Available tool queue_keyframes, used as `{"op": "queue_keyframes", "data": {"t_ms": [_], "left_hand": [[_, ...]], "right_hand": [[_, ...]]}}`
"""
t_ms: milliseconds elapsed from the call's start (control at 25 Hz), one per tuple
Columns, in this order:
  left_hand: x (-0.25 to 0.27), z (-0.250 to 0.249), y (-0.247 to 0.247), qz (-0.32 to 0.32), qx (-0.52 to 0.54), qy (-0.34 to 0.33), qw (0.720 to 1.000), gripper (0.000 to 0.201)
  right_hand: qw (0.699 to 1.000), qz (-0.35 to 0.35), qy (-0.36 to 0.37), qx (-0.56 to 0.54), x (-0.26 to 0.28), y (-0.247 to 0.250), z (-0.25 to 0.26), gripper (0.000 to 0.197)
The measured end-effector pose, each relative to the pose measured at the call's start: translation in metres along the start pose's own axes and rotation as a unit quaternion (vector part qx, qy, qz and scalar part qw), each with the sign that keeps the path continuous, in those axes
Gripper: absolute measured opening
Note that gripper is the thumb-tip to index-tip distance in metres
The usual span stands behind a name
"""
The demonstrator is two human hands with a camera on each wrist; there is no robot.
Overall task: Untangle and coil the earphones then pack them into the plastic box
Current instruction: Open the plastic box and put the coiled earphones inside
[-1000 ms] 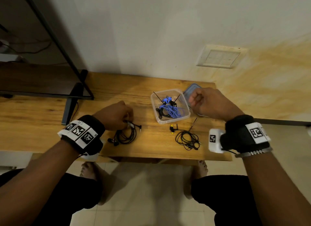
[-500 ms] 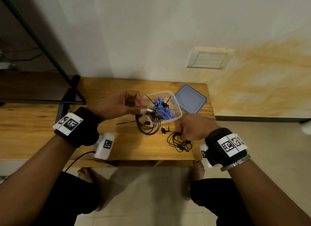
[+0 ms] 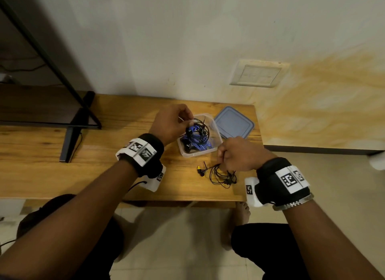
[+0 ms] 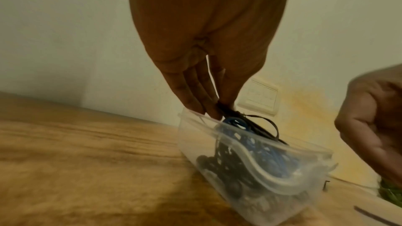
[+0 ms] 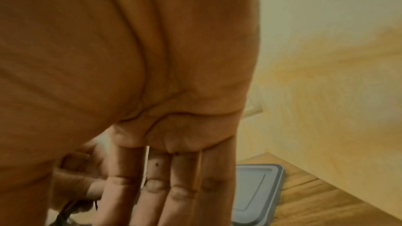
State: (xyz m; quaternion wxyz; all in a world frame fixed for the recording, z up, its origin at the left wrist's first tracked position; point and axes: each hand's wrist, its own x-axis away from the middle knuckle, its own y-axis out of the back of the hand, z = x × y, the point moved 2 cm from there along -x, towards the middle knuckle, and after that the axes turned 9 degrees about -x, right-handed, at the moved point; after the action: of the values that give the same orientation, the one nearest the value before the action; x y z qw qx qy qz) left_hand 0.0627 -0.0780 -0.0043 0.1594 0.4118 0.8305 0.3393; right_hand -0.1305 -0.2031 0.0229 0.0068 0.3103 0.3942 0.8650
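A clear plastic box [image 3: 217,131] stands on the wooden table and holds blue earphones [image 3: 201,143] and a dark set. My left hand [image 3: 187,121] pinches a coiled black earphone set [image 3: 203,126] just above the box's rim. The left wrist view shows the fingertips [image 4: 214,112] at the box [image 4: 250,169] edge, the black coil [image 4: 250,121] draped over the blue one [image 4: 234,123]. In front of the box, my right hand [image 3: 221,160] grips a second black earphone set [image 3: 221,176], which lies loosely tangled on the table, its yellow-tipped end [image 3: 199,168] to the left.
The grey-blue lid [image 3: 233,123] lies right of the box near the table's right edge. A black metal frame foot [image 3: 69,143] stands on the table at left. A wall switch plate [image 3: 258,75] is behind. The table's front edge is just below the tangled earphones.
My left hand carried the black coil from the table's left side up to the box. My right hand left the lid, came forward and took hold of the tangled black earphones.
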Motion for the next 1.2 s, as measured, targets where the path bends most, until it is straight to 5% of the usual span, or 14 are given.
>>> {"op": "queue_keyframes", "data": {"t_ms": [200, 480, 560, 680, 880, 1000, 1200], "left_hand": [[0.005, -0.009, -0.005, 0.003, -0.141, -0.034, 0.989, 0.014], [0.004, 0.006, 0.007, 0.022, -0.105, 0.003, 0.994, 0.02], [0.005, 0.011, 0.01, 0.021, -0.106, 0.012, 0.994, 0.026], [0.009, 0.017, 0.013, 0.034, -0.109, 0.032, 0.993, 0.04], [0.027, 0.001, 0.001, 0.026, -0.123, -0.113, 0.986, 0.026], [0.036, -0.003, -0.016, 0.063, -0.229, -0.173, 0.956, 0.024], [0.034, -0.002, -0.019, 0.04, -0.285, -0.116, 0.951, 0.021]], "right_hand": [[0.982, -0.063, 0.013, -0.18, 0.014, 0.029, -0.002, 0.007], [0.88, -0.155, 0.092, -0.44, -0.001, 0.048, 0.013, 0.012], [0.904, -0.179, 0.066, -0.383, -0.017, 0.041, 0.015, 0.011], [0.965, -0.207, 0.018, -0.16, -0.047, 0.019, 0.016, 0.01], [0.958, -0.285, 0.008, 0.021, -0.062, -0.005, 0.029, 0.006], [0.957, -0.284, 0.03, 0.045, -0.062, -0.01, 0.036, 0.01], [0.971, -0.217, 0.034, -0.092, -0.043, 0.018, 0.02, 0.022]]}}
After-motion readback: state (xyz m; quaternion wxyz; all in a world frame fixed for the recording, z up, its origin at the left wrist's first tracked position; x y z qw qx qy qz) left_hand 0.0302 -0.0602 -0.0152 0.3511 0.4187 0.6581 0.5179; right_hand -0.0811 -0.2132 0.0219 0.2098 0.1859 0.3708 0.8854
